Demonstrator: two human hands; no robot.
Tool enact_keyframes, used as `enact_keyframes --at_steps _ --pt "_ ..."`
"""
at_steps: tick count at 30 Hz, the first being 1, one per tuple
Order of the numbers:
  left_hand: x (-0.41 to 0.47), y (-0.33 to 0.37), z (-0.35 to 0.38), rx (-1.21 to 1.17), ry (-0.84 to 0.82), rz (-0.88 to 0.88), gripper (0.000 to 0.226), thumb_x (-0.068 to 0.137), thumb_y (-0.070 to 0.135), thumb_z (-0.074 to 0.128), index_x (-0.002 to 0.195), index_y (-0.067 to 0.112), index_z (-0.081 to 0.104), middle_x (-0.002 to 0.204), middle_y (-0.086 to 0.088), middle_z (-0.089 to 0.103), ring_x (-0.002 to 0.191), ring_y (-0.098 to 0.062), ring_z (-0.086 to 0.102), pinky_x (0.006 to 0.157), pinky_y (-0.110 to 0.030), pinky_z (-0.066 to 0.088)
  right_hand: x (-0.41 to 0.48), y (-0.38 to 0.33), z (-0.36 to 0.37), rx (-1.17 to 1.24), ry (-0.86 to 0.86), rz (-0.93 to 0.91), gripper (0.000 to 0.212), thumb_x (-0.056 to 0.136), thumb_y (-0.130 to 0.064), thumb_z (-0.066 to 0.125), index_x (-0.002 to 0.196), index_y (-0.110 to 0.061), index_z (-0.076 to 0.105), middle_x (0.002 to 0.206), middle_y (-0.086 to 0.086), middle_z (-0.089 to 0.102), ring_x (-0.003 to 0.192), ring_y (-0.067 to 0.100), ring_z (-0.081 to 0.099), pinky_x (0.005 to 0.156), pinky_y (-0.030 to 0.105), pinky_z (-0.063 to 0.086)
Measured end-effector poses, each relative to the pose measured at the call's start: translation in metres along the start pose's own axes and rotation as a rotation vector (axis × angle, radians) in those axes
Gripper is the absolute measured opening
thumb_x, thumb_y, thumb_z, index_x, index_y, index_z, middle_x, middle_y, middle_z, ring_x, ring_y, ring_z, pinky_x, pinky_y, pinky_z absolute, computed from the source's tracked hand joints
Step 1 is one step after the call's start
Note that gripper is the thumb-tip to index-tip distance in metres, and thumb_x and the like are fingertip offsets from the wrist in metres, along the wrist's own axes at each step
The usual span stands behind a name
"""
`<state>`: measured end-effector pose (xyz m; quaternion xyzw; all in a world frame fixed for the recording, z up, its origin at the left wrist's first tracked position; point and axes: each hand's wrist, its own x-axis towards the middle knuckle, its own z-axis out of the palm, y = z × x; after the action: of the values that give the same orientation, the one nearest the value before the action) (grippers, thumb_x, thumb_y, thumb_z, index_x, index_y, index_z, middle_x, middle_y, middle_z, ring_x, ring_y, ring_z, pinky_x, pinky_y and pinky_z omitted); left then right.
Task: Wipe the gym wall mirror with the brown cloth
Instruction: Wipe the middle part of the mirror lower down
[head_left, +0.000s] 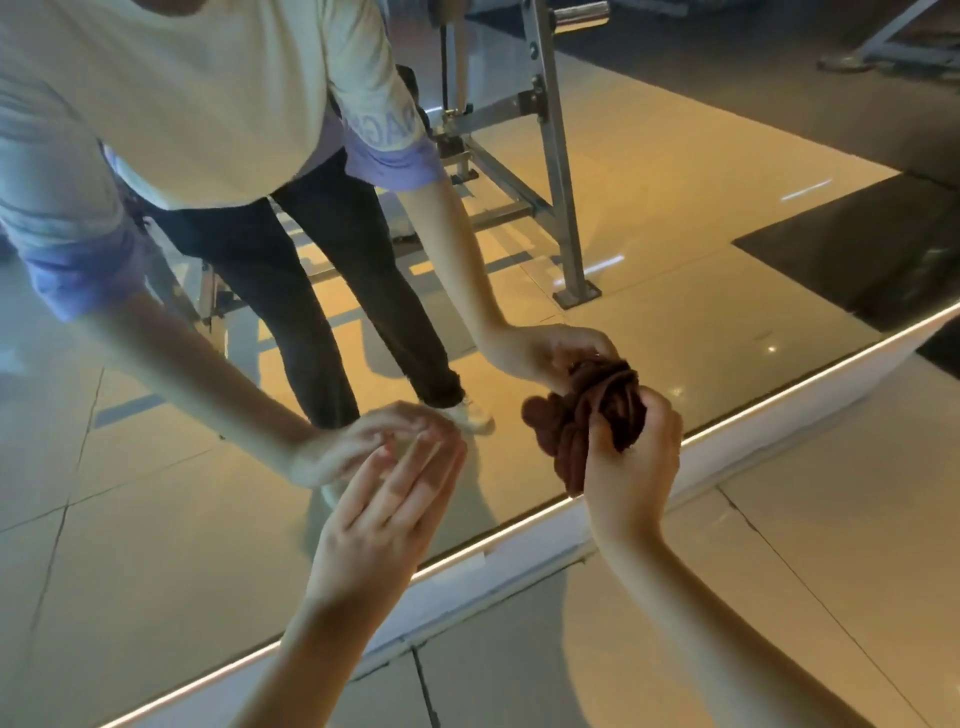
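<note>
Right hand (631, 462): fingers closed round the brown cloth (587, 415), which is bunched into a wad and pressed to the lower part of the mirror (675, 218), just above its lit bottom edge.
Left hand (387, 512): empty, fingers spread flat, tips on or just off the glass — contact cannot be told.
Smear risk: a bare palm on the pane would likely leave prints where it has to be wiped.
Coverage risk: so tight a wad probably touches little glass, and streaks may stay.
Hidden: the mirror's top and sides are cut off; dirt on the glass is hard to make out — reflections of the floor and a metal rack (556, 156) mask it.
</note>
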<state>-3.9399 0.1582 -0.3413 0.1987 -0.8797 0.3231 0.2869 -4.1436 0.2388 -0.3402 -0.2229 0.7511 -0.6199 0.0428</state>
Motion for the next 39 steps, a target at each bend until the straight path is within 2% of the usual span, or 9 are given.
enact_keyframes --at_steps 7,12,16,19,25,30,33,36,39 --pt "0.030 0.038 0.010 -0.023 0.007 -0.089 0.041 0.105 -0.002 0.031 0.143 0.007 0.043 0.146 -0.008 0.041 0.136 -0.024 0.038 0.118 -0.040 0.020 0.023 0.011 -0.018 -0.008 -0.102 -0.216 0.036 0.080 0.001 0.076 0.113 0.001 0.060 0.109 0.011 0.057 0.094 -0.012 0.050 0.080 -0.002 0.037" --pt "0.029 0.045 0.012 -0.017 0.004 -0.114 0.041 0.102 0.001 0.042 0.143 0.006 0.043 0.145 -0.009 0.043 0.132 -0.025 0.042 0.118 -0.041 0.021 0.035 0.021 -0.019 0.031 -0.029 -0.064 0.039 0.086 0.004 0.067 0.123 0.000 0.055 0.119 0.008 0.051 0.108 0.016 0.051 0.081 -0.005 0.034" --pt "0.029 0.048 0.014 0.010 -0.003 -0.123 0.040 0.105 0.002 0.037 0.145 0.006 0.040 0.145 -0.009 0.042 0.132 -0.027 0.042 0.117 -0.043 0.022 0.020 0.016 -0.020 -0.007 -0.221 -0.271 0.038 0.080 0.003 0.075 0.114 0.001 0.059 0.114 0.011 0.054 0.097 0.006 0.053 0.084 -0.001 0.037" --pt "0.026 0.051 0.017 0.032 -0.003 -0.127 0.049 0.100 -0.002 0.045 0.147 0.005 0.035 0.146 -0.010 0.042 0.133 -0.028 0.041 0.117 -0.044 0.022 0.040 0.015 -0.029 0.005 -0.151 -0.293 0.038 0.080 0.004 0.076 0.114 0.004 0.059 0.112 0.013 0.054 0.091 -0.007 0.047 0.082 -0.003 0.036" --pt "0.030 0.053 0.019 0.018 -0.010 -0.096 0.056 0.094 -0.001 0.054 0.147 0.005 0.037 0.147 -0.009 0.042 0.133 -0.027 0.042 0.119 -0.042 0.021 0.035 0.024 -0.025 0.011 -0.143 -0.099 0.039 0.085 0.003 0.070 0.121 -0.001 0.056 0.120 0.009 0.051 0.109 0.018 0.053 0.082 -0.004 0.037" --pt "0.052 0.059 0.023 -0.017 0.052 -0.082 0.045 0.101 -0.001 0.045 0.145 0.006 0.041 0.145 -0.008 0.043 0.132 -0.025 0.043 0.119 -0.040 0.021 0.046 0.011 -0.032 0.005 -0.160 -0.328 0.038 0.079 0.005 0.075 0.113 0.004 0.059 0.112 0.013 0.054 0.099 0.004 0.050 0.086 -0.001 0.037" --pt "0.065 0.062 0.026 -0.021 0.091 -0.099 0.043 0.101 0.001 0.049 0.143 0.007 0.044 0.145 -0.007 0.044 0.132 -0.024 0.043 0.119 -0.040 0.022 0.066 0.016 -0.039 0.027 -0.041 -0.181 0.039 0.083 0.004 0.071 0.120 0.001 0.057 0.119 0.013 0.053 0.107 0.012 0.053 0.085 -0.001 0.038" --pt "0.066 0.064 0.028 0.000 0.105 -0.094 0.045 0.100 0.003 0.053 0.145 0.008 0.043 0.145 -0.006 0.045 0.135 -0.024 0.040 0.119 -0.039 0.022 0.053 0.026 -0.035 -0.030 -0.121 -0.070 0.039 0.084 0.005 0.069 0.121 -0.001 0.057 0.122 0.012 0.052 0.112 0.024 0.055 0.080 -0.007 0.033" --pt "0.065 0.064 0.028 0.032 0.100 -0.083 0.047 0.101 0.004 0.052 0.146 0.008 0.040 0.145 -0.006 0.044 0.137 -0.024 0.035 0.120 -0.039 0.021 0.047 0.023 -0.034 -0.031 -0.197 -0.165 0.036 0.081 0.004 0.074 0.114 -0.001 0.060 0.112 0.005 0.052 0.099 0.008 0.056 0.080 -0.004 0.036"
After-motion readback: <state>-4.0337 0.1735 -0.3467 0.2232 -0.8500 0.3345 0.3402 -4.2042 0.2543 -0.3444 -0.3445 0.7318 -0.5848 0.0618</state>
